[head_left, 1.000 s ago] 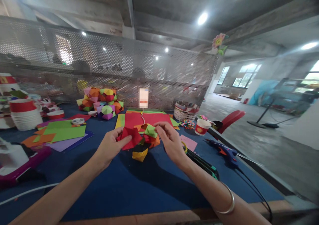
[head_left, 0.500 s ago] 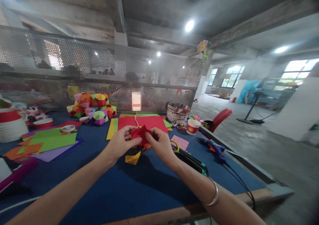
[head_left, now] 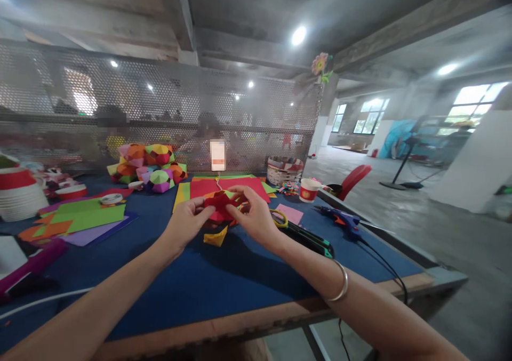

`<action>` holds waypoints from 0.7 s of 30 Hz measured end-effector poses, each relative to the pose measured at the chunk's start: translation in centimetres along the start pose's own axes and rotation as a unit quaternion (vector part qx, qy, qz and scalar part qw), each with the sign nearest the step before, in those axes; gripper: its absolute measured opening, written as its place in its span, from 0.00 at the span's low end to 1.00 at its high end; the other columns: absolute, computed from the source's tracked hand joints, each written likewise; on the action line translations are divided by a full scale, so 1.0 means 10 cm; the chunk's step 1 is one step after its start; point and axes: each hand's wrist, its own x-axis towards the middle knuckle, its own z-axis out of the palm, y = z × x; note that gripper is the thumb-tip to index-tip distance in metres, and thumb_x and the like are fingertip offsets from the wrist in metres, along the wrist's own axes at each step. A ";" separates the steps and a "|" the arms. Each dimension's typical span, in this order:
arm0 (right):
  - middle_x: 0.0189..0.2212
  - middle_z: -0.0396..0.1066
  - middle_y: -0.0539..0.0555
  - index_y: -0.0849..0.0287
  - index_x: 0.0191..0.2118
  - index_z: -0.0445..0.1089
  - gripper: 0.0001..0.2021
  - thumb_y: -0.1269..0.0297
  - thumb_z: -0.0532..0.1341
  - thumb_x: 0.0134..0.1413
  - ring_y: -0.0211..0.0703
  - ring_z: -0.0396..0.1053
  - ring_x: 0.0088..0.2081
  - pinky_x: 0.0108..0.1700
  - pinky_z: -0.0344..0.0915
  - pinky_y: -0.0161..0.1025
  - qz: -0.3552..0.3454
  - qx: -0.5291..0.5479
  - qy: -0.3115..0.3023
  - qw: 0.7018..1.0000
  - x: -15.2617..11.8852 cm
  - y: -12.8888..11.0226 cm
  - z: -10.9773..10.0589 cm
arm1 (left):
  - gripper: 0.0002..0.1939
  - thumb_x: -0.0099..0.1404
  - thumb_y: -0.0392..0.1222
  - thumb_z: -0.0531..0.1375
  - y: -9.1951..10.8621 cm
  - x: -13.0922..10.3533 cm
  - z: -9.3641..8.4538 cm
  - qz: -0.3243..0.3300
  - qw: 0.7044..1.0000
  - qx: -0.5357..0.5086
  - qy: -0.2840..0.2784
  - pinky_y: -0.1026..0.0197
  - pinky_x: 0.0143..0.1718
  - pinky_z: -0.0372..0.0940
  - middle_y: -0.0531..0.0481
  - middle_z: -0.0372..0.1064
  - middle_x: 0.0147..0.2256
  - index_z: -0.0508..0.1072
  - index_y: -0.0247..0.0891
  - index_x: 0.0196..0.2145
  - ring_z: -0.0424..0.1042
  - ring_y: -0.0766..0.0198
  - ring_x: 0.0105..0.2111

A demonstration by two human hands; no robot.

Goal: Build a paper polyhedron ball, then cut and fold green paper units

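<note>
Between my two hands is a folded red paper piece [head_left: 220,207], held above the blue table. My left hand [head_left: 191,218] pinches its left side with thumb and fingers. On the right side, my right hand [head_left: 252,214] grips it too, thumb on the near face and fingers curled behind. Bits of orange and green show behind the red paper, partly hidden by the fingers. Just below lies a small folded yellow paper piece [head_left: 215,237]. Flat sheets of red paper [head_left: 256,186] are stacked beyond my hands.
Colourful folded paper balls [head_left: 148,166] are piled at the back left, near green paper sheets [head_left: 86,217]. To the right lie yellow-handled scissors [head_left: 280,218], a black-green cutter [head_left: 310,240], a blue glue gun [head_left: 342,221], a paper cup [head_left: 309,190] and a woven basket [head_left: 285,170].
The red paper has been turned, its upright point now flattened towards me, with green showing at its top edge. My right fingers have spread over its far side. The view has shifted slightly.
</note>
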 end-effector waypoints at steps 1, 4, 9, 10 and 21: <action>0.40 0.73 0.54 0.56 0.47 0.74 0.14 0.64 0.63 0.54 0.44 0.71 0.39 0.36 0.67 0.39 -0.034 -0.020 -0.006 0.999 -0.01 0.00 -0.01 | 0.09 0.53 0.35 0.70 0.00 0.00 0.00 -0.007 1.000 0.001 -0.005 0.63 0.30 0.71 0.48 0.79 0.27 0.82 0.34 0.34 0.74 0.66 0.23; 0.41 0.73 0.54 0.52 0.44 0.76 0.10 0.66 0.61 0.59 0.46 0.71 0.43 0.43 0.69 0.44 -0.112 -0.065 -0.012 0.992 -0.02 0.00 -0.04 | 0.06 0.54 0.35 0.70 0.02 -0.03 0.01 -0.049 0.998 -0.023 -0.032 0.63 0.33 0.72 0.47 0.80 0.29 0.82 0.34 0.32 0.76 0.65 0.26; 0.43 0.73 0.55 0.50 0.46 0.76 0.09 0.67 0.61 0.62 0.47 0.70 0.48 0.53 0.67 0.47 -0.170 -0.091 0.016 0.981 -0.03 -0.04 -0.08 | 0.07 0.57 0.39 0.71 0.10 -0.07 -0.01 -0.103 0.987 -0.102 -0.074 0.64 0.34 0.73 0.44 0.81 0.33 0.82 0.33 0.32 0.76 0.65 0.30; 0.43 0.73 0.55 0.50 0.44 0.76 0.09 0.67 0.61 0.63 0.47 0.70 0.48 0.53 0.66 0.47 -0.175 -0.091 0.020 0.980 -0.03 -0.05 -0.09 | 0.07 0.58 0.40 0.70 0.12 -0.08 -0.01 -0.107 0.984 -0.118 -0.077 0.64 0.34 0.74 0.44 0.81 0.33 0.82 0.33 0.32 0.76 0.65 0.29; 0.38 0.73 0.55 0.53 0.33 0.74 0.05 0.68 0.61 0.58 0.48 0.71 0.43 0.47 0.68 0.48 -0.177 -0.078 0.022 0.981 -0.02 0.01 -0.07 | 0.17 0.73 0.44 0.58 0.18 -0.10 0.04 -0.148 0.980 -0.122 -0.048 0.64 0.30 0.74 0.45 0.79 0.27 0.80 0.33 0.30 0.75 0.66 0.24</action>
